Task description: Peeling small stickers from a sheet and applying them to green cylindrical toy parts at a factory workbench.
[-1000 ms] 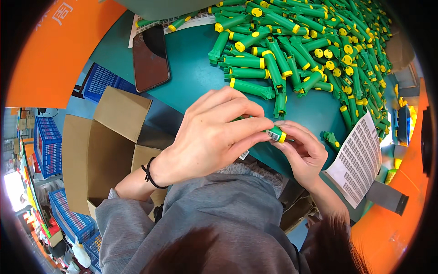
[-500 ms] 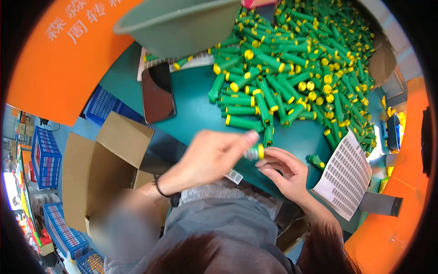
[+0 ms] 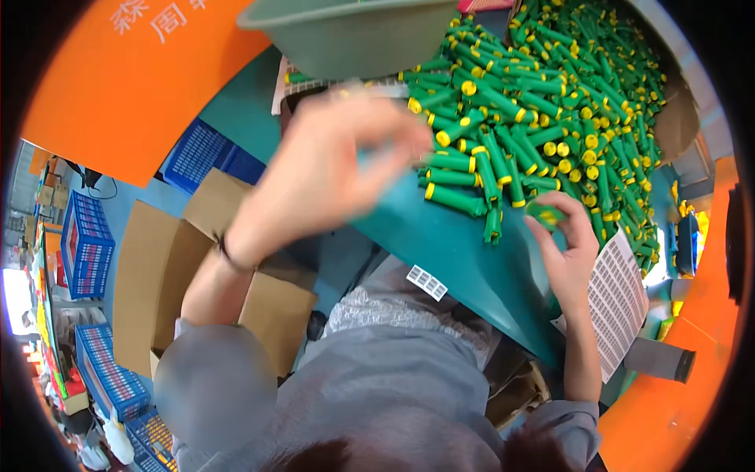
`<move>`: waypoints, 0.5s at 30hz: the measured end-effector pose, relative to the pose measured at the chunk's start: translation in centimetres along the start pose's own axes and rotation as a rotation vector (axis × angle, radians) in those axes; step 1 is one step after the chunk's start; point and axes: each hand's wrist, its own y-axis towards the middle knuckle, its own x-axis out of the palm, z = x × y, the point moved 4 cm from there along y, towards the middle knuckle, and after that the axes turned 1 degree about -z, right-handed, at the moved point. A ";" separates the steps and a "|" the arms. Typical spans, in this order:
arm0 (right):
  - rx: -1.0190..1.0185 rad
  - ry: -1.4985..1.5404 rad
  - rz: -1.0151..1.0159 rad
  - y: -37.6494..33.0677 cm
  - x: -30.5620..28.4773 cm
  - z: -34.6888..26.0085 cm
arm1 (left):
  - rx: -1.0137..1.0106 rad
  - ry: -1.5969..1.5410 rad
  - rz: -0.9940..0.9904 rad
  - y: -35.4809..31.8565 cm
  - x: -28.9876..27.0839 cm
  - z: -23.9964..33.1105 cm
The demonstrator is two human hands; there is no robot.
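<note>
- The right hand is pinching a small green and yellow piece between thumb and forefinger; the piece is blurring, and the fingers are hiding part of it.
- That piece is sitting above the table, just in front of the near side of the pile.
- The left hand is hovering over the table's left part, well apart from the right. Its thumb and fingers are curving into a ring with a gap inside; blur is hiding the fingertips, so whether they are holding anything cannot be told.
- The step in hand seems to be the handling of one piece by the right hand alone, with the left working apart from it.
- The next move is probably calling for a steady pinch and a turn of the piece, leaving its side free for the left fingers.
- Beyond the hands, a heap of green tubes with yellow ends is covering the table's far right.
- A short strip of labels is lying by the near edge, and a printed sheet is resting beside the right forearm.
- A grey-green basin is standing at the back; an open cardboard box is waiting on the left.
</note>
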 end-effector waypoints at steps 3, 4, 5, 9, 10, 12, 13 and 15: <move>0.485 0.881 -0.127 -2.1 1.9 -0.7 | -0.290 -0.143 -0.390 -6.8 3.1 2.1; 0.521 0.905 -0.191 -3.0 2.6 -0.6 | -0.298 -0.155 -0.397 -8.2 3.4 2.4; 0.552 0.933 -0.253 -3.9 3.3 -0.2 | -0.485 -0.197 -0.387 -9.6 3.7 2.1; 0.570 0.995 -0.264 -4.7 5.0 0.5 | -0.794 -0.305 -0.213 -13.2 6.1 1.8; 0.542 0.986 -0.251 -5.0 4.9 0.5 | -0.798 -0.312 -0.221 -13.5 6.5 2.1; 0.577 0.995 -0.265 -5.3 4.9 1.1 | -0.680 -0.258 -0.045 -13.5 6.6 2.8; 0.601 1.001 -0.280 -5.3 4.9 1.4 | -0.685 -0.261 -0.052 -13.4 7.1 3.0; 0.625 1.005 -0.251 -5.3 5.0 1.6 | -0.292 -0.199 0.008 -12.6 7.4 4.5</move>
